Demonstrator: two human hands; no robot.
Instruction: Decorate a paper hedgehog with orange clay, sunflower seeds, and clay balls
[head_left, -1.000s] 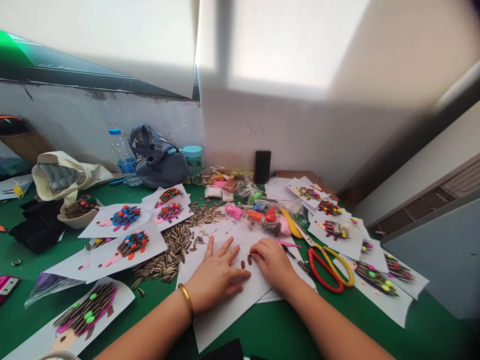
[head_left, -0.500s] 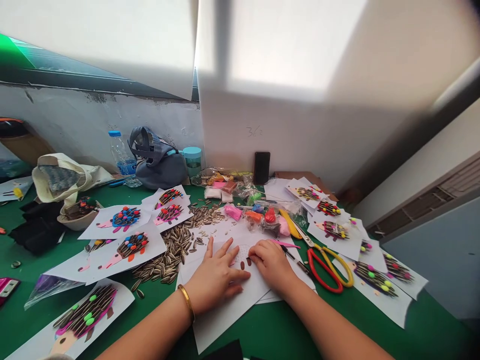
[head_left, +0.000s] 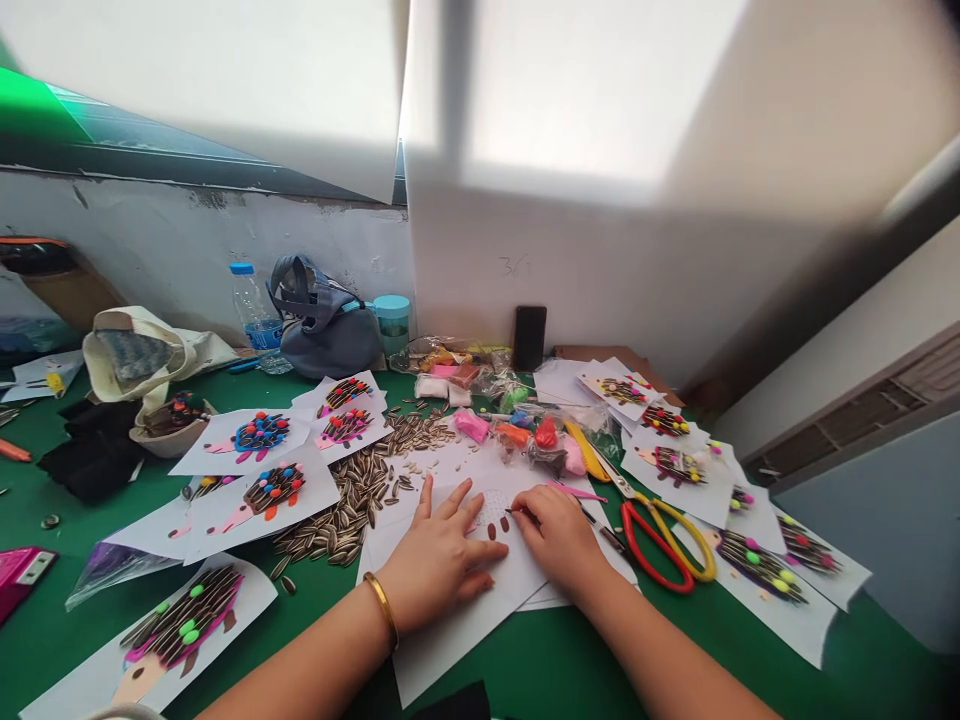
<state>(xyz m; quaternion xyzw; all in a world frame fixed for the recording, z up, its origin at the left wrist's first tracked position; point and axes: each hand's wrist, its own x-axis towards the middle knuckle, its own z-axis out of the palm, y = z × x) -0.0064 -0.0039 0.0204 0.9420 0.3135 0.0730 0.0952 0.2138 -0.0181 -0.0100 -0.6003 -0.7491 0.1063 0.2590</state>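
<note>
Left hand (head_left: pixel 448 555) spread on a white sheet (head_left: pixel 442 655), fingers fanned toward the far side, gold bangle (head_left: pixel 382 612) at the wrist. Right hand (head_left: pixel 561 535) curled over the same sheet, thumb and forefinger pinching a small dark piece (head_left: pixel 509 511); perhaps clay, though too tiny here to be sure. Between the hands, two brown ovals (head_left: pixel 492 531) on the sheet, near a faint dotted drawing (head_left: pixel 495 500).

At the sheet's right edge, a second sheet (head_left: pixel 546 598) peeking out from beneath. Toward the near edge, a wedge of green tabletop (head_left: pixel 517 660) between the forearms, with black cloth (head_left: pixel 454 700) at the bottom. On the left, tight quarters: striped seeds (head_left: pixel 360 490) heaped along the sheet's edge, seed-spined hedgehog pictures (head_left: pixel 268 490) just beyond. On the right, a pen (head_left: pixel 611 535) close beside the hand, then red-and-yellow-handled scissors (head_left: pixel 656 555), only a narrow green gap from the forearm. Across the far side, wrapped clay lumps (head_left: pixel 544 432), with a black phone (head_left: pixel 529 338) upright behind.
</note>
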